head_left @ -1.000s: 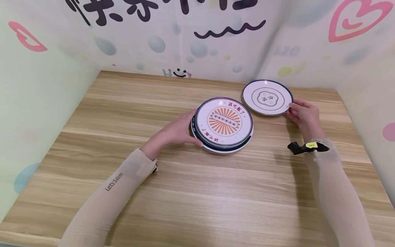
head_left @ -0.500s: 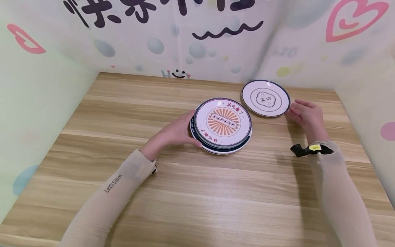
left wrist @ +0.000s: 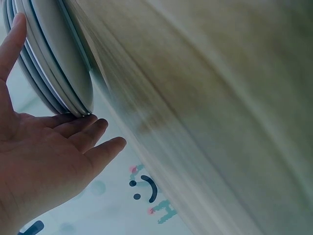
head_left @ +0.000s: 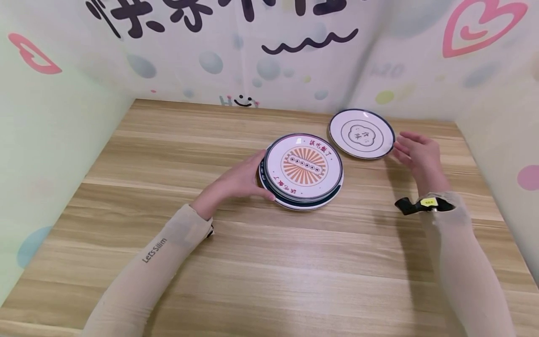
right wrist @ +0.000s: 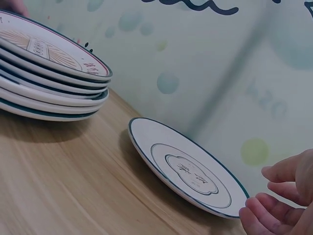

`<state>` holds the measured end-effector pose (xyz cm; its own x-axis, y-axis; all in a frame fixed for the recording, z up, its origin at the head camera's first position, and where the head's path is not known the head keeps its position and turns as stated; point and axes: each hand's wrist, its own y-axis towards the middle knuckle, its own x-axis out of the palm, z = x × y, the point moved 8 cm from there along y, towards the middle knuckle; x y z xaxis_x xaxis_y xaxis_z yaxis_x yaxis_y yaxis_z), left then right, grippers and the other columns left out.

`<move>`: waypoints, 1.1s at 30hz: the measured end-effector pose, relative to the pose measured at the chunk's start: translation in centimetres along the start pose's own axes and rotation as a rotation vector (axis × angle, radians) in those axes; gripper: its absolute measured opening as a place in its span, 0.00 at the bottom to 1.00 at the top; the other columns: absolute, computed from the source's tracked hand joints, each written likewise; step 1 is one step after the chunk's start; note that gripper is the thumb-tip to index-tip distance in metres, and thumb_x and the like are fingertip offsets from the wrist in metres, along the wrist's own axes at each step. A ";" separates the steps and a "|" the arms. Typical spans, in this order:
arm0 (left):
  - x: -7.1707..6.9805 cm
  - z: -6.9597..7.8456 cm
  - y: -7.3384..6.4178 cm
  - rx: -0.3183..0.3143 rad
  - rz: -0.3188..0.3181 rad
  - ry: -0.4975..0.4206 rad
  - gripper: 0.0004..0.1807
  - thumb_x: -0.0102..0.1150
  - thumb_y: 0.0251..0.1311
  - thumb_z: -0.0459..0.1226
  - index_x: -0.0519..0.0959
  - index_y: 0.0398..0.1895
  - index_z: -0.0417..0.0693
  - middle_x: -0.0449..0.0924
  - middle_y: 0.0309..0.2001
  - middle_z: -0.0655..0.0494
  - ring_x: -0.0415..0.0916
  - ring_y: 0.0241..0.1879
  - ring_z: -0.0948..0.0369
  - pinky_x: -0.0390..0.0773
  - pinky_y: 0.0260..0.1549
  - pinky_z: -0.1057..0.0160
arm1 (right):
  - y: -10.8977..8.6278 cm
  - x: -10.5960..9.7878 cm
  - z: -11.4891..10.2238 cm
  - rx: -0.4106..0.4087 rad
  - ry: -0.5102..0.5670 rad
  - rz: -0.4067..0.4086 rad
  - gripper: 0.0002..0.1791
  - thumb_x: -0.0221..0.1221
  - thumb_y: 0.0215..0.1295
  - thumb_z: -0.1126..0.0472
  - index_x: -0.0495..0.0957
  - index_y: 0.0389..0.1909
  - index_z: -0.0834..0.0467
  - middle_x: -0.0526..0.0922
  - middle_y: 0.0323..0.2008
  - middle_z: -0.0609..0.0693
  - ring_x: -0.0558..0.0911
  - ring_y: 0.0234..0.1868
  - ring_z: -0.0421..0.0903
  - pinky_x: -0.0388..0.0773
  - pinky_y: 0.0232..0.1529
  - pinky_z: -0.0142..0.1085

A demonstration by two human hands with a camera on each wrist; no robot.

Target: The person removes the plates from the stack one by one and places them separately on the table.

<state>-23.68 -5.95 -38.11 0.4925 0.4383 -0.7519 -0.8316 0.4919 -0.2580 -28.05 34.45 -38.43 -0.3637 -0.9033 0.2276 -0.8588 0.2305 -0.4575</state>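
Observation:
A stack of several plates [head_left: 303,187] stands on the wooden table, with an orange sunburst and red characters on the top plate. Against its left side lies my left hand [head_left: 241,180], thumb near the front rim and the other fingers farther back. In the left wrist view those fingers [left wrist: 88,133] are nearly straight, their tips at the rims. Behind the stack to the right is a single white plate [head_left: 376,149] with a dark blue rim and a flower-shaped emblem. My right hand [head_left: 423,157] is beside it, loosely bent fingertips right at its rim, thumb off it.
The wood-grain table [head_left: 269,271] runs up to a printed back wall [head_left: 189,61] with large black characters. Side walls [head_left: 50,121] close in the left and right. The single plate lies close to the back wall.
My right thumb and fingers have loosened from the single plate's rim, and the hand has shifted slightly right. The left hand and stack look the same.

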 end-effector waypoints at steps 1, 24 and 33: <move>0.0 0.0 0.0 0.000 0.000 0.000 0.70 0.78 0.45 0.55 0.39 0.81 0.43 0.43 0.81 0.46 0.44 0.80 0.50 0.51 0.79 0.51 | -0.1 0.2 0.0 -0.006 0.002 -0.009 0.07 0.62 0.65 0.70 0.81 0.36 0.54 0.85 0.28 0.45 0.86 0.35 0.39 0.86 0.42 0.28; -0.1 0.0 -0.1 0.006 0.006 -0.011 0.70 0.78 0.45 0.55 0.39 0.81 0.43 0.43 0.81 0.46 0.44 0.80 0.51 0.51 0.79 0.52 | -1.7 4.5 1.5 -0.086 -0.115 -0.182 0.05 0.62 0.66 0.67 0.83 0.36 0.52 0.87 0.29 0.42 0.86 0.35 0.37 0.85 0.41 0.27; 0.0 0.0 0.0 0.002 0.004 0.000 0.70 0.78 0.44 0.55 0.39 0.81 0.43 0.43 0.81 0.47 0.45 0.80 0.50 0.51 0.79 0.52 | -2.3 6.1 2.7 -0.086 -0.147 -0.232 0.06 0.61 0.67 0.66 0.83 0.35 0.51 0.86 0.31 0.42 0.86 0.36 0.37 0.86 0.42 0.27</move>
<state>-23.66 -5.96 -38.10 0.4893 0.4405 -0.7527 -0.8331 0.4914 -0.2540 -27.35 27.41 -38.33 -0.1031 -0.9769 0.1874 -0.9428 0.0360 -0.3314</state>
